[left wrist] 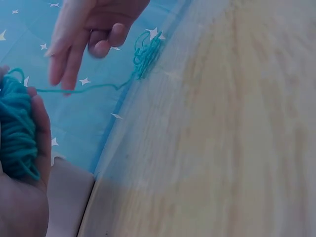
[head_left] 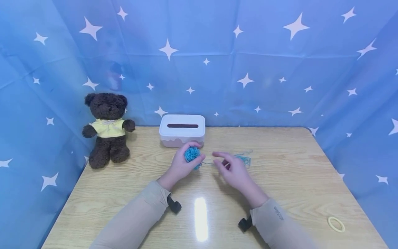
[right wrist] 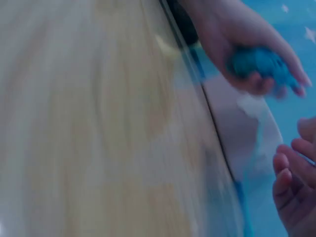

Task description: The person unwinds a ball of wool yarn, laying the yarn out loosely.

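Observation:
My left hand (head_left: 181, 165) grips a ball of teal yarn (head_left: 191, 154) just in front of the tissue box, with fingers and thumb curled about it. From the ball a single strand (left wrist: 101, 86) runs past my right hand's fingertips to a loose heap of the same yarn (head_left: 245, 160) on the table. My right hand (head_left: 232, 170) is held to the right of the ball, thumb and forefinger apart. In the left wrist view, two of its fingers reach down straight by the strand while the others bend. The right wrist view is blurred around the yarn ball (right wrist: 259, 64).
A white tissue box (head_left: 182, 131) with a dark slot stands at the table's back edge. To its left sits a dark brown teddy bear (head_left: 109, 129) in a yellow top. A pale yellow ring (head_left: 336, 224) lies at the front right of the wooden table (head_left: 295, 180).

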`<action>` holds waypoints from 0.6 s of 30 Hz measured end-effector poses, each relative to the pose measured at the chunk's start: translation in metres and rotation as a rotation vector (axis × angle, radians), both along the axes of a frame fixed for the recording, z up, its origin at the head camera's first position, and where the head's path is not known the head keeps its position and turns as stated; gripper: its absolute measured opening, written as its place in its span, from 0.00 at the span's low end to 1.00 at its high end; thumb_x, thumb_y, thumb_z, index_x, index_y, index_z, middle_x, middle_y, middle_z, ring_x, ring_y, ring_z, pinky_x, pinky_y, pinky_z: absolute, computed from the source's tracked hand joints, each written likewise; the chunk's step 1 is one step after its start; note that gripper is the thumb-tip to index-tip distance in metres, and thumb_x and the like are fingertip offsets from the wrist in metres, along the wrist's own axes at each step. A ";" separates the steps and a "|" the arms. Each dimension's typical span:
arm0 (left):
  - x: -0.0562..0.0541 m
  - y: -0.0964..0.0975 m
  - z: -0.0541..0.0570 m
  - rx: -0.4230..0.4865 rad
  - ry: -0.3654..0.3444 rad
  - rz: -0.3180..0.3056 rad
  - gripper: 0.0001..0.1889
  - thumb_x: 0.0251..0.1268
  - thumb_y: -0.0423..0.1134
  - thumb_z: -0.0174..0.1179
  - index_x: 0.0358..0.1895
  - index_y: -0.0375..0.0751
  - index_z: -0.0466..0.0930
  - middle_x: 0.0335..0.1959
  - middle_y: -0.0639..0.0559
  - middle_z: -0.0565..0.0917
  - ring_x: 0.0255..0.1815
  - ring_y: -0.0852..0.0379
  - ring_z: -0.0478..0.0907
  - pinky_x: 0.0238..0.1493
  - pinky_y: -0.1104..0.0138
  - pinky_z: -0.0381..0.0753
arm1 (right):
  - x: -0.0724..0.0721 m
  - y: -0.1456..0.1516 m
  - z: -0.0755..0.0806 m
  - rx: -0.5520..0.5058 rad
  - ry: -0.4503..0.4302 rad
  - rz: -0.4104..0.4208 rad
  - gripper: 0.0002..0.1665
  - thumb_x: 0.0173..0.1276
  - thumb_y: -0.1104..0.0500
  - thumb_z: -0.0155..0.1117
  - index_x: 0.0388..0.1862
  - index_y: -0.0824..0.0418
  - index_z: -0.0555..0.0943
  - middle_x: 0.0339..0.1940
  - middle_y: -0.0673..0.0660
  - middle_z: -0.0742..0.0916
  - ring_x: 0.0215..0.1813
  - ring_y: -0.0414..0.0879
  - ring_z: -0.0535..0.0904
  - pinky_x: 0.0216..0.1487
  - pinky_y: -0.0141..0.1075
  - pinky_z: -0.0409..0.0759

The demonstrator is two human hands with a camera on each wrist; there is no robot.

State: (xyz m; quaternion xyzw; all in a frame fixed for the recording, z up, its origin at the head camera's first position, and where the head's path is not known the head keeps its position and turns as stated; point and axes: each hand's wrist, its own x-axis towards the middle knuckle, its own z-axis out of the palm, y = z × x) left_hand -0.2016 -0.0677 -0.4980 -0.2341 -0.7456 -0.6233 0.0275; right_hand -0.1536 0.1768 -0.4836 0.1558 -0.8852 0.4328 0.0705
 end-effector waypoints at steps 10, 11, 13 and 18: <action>0.002 0.001 0.002 0.047 0.025 0.002 0.18 0.71 0.32 0.74 0.60 0.40 0.81 0.59 0.32 0.86 0.56 0.52 0.86 0.60 0.70 0.86 | -0.001 -0.037 0.001 -0.009 0.066 0.037 0.12 0.81 0.56 0.71 0.58 0.55 0.92 0.43 0.51 0.94 0.29 0.34 0.79 0.31 0.31 0.82; 0.003 0.002 0.003 0.050 0.019 -0.001 0.18 0.71 0.32 0.74 0.59 0.40 0.81 0.57 0.33 0.87 0.54 0.55 0.86 0.59 0.70 0.87 | -0.001 -0.036 0.001 -0.016 0.072 0.023 0.11 0.81 0.57 0.70 0.56 0.55 0.92 0.41 0.51 0.94 0.28 0.34 0.78 0.30 0.31 0.81; 0.003 0.001 0.003 0.054 0.010 -0.006 0.17 0.71 0.32 0.74 0.59 0.41 0.81 0.53 0.35 0.89 0.52 0.57 0.87 0.58 0.69 0.88 | -0.003 -0.033 0.001 -0.036 0.081 -0.005 0.09 0.80 0.58 0.70 0.54 0.56 0.92 0.39 0.52 0.93 0.28 0.35 0.78 0.30 0.31 0.80; 0.004 0.000 0.004 0.032 0.006 0.004 0.19 0.70 0.32 0.74 0.61 0.42 0.81 0.60 0.34 0.87 0.62 0.42 0.86 0.65 0.69 0.84 | -0.009 -0.020 0.006 -0.092 0.090 -0.096 0.07 0.80 0.59 0.70 0.51 0.58 0.91 0.33 0.53 0.90 0.27 0.37 0.77 0.28 0.30 0.79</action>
